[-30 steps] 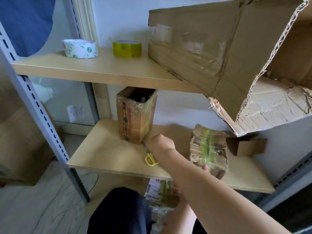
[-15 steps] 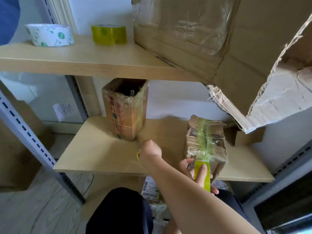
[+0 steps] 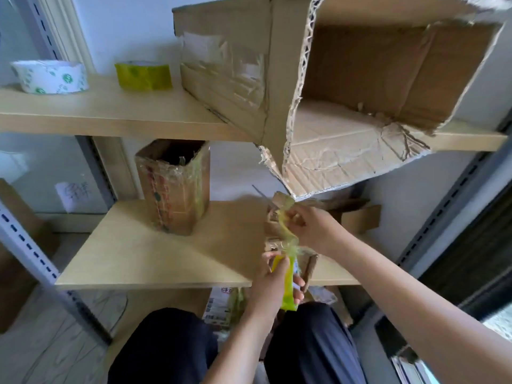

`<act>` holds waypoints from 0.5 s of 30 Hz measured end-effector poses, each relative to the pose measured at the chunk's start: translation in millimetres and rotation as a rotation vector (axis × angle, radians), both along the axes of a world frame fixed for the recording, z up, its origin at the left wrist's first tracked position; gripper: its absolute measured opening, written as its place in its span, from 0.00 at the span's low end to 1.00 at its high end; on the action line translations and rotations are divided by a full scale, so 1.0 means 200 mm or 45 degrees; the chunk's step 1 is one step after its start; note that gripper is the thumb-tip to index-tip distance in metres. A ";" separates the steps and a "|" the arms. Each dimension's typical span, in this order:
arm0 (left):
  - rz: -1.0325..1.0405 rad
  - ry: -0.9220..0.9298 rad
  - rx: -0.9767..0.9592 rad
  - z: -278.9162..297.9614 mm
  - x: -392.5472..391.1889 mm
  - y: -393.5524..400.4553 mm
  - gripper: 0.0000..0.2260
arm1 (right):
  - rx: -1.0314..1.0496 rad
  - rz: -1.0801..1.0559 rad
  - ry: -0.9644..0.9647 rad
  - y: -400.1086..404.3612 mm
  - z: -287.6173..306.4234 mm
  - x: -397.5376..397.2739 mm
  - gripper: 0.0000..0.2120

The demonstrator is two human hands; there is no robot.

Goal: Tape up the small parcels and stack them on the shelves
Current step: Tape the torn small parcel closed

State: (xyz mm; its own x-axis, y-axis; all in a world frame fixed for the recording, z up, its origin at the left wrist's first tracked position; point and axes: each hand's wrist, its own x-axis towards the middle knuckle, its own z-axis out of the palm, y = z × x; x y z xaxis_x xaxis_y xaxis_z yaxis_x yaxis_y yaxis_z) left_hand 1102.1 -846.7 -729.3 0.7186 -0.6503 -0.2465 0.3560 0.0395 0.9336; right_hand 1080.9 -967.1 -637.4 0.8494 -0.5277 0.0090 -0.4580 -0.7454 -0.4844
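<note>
Shelves [image 3: 155, 261] were pale matt wood-look board on grey perforated metal uprights [image 3: 25, 245]. Big box [image 3: 360, 79] on upper shelf: rough corrugated cardboard, torn edges, glossy clear tape patches. Left of it, yellow tape roll [image 3: 142, 76] looked glossy. Small parcel [image 3: 279, 231] below the box: crumpled cardboard under shiny yellow-green tape.

Left hand [image 3: 273, 284] curled in a grip, right hand [image 3: 310, 227] pinching, both arms outstretched.

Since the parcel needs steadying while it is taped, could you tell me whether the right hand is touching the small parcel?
Touching. The head view shows the right hand with fingers curled onto the upper end of the small parcel, no gap between them.
</note>
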 end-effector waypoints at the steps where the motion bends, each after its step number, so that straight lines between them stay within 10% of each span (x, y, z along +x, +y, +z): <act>1: -0.012 -0.052 0.025 0.00 0.00 0.01 0.04 | -0.045 -0.053 -0.035 -0.04 -0.03 0.00 0.09; 15: -0.274 -0.115 0.429 0.00 0.06 -0.02 0.10 | 0.248 -0.199 -0.473 -0.09 -0.28 0.10 0.05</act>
State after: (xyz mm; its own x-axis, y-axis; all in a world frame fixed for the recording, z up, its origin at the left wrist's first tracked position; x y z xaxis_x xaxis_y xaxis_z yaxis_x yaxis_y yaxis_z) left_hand 1114.5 -850.0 -730.3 0.6032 -0.6822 -0.4132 0.2384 -0.3401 0.9097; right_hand 1101.7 -986.1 -693.8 0.7173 -0.6714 0.1863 -0.3263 -0.5600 -0.7616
